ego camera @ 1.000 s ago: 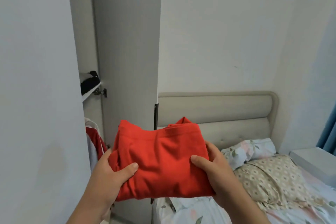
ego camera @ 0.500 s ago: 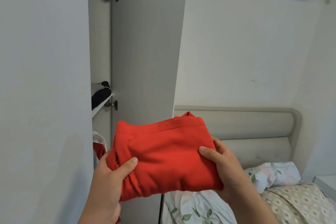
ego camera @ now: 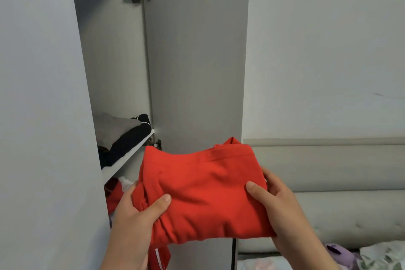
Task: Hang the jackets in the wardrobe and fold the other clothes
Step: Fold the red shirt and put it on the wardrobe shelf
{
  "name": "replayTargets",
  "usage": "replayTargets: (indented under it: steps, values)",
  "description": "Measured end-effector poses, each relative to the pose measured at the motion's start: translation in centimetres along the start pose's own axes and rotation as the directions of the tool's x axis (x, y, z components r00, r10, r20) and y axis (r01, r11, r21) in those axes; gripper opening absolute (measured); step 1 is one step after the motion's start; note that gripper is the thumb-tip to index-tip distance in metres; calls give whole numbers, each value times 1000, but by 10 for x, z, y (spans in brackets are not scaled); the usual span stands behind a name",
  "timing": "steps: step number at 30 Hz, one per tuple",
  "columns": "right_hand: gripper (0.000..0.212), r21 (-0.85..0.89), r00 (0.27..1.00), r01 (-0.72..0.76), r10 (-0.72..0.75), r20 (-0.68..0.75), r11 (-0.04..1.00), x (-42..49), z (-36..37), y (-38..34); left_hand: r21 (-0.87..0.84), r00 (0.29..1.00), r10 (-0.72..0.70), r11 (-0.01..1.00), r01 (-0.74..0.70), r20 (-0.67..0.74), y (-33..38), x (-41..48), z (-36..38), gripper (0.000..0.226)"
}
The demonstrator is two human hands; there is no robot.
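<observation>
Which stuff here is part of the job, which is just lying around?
Job:
- folded red garment, gripped by left hand and right hand
- wardrobe shelf
- folded clothes on that shelf

Lying about:
- headboard
- floral bedding

Folded red garment (ego camera: pixel 203 193) — level, before the open wardrobe (ego camera: pixel 192 61)

White wall (ego camera: pixel 324 50), open grey wardrobe door (ego camera: pixel 197 61), padded beige headboard (ego camera: pixel 339 169), floral bedding (ego camera: pixel 381 256).
</observation>
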State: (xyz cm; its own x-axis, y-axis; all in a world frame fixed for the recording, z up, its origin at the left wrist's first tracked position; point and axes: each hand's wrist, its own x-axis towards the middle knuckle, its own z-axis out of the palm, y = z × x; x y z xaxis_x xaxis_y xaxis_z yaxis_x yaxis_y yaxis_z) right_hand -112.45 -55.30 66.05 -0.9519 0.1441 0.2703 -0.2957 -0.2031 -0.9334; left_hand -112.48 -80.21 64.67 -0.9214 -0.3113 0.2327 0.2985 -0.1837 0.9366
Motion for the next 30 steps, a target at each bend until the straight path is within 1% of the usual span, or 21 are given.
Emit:
replayTargets:
  steps: [5,7,9,12,13,15,17,19,21,26,28,30]
  values:
    - [38,-2,999,-10,10,44,1000,37,23,10,-52,999,17,998,-19,-32,-4,35,-6,63]
    - [37,-13,999,15,-15,36,1000,49,32,11,-51,999,31,998,-32,-25,-4,50,-5,66]
    - [36,-28,999,51,-50,17,998,64,44,13,-62,998,42,997,-44,-38,-5,66,-5,74]
    - [35,-72,993,117,-119,-20,990,81,63,14,-80,993,70,994,-78,-94,-6,85,-2,62]
    - [35,-77,989,148,-150,-18,986,86,70,13,-95,988,96,990,-107,-118,-4,89,-1,64]
    - [37,-97,979,202,-204,-4,974,98,83,12,-72,976,135,986,-149,-170,-3,96,0,68]
    - [39,-109,969,247,-247,8,963,107,92,10,-63,963,154,983,-172,-219,-1,100,3,66]
    - [40,-91,964,268,-266,31,959,116,103,11,-61,950,166,980,-188,-263,1,106,-1,57]
    - [39,-75,960,275,-270,73,959,129,111,15,-37,942,178,980,-196,-283,3,114,-4,52]
    - [34,-4,955,260,-257,151,966,169,122,23,-22,922,195,976,-215,-334,4,136,1,58]
    - [32,29,948,252,-253,192,967,189,129,28,14,898,237,968,-249,-372,4,149,5,58]
    - [37,66,932,255,-263,251,965,209,139,30,36,864,268,959,-280,-426,5,164,10,59]
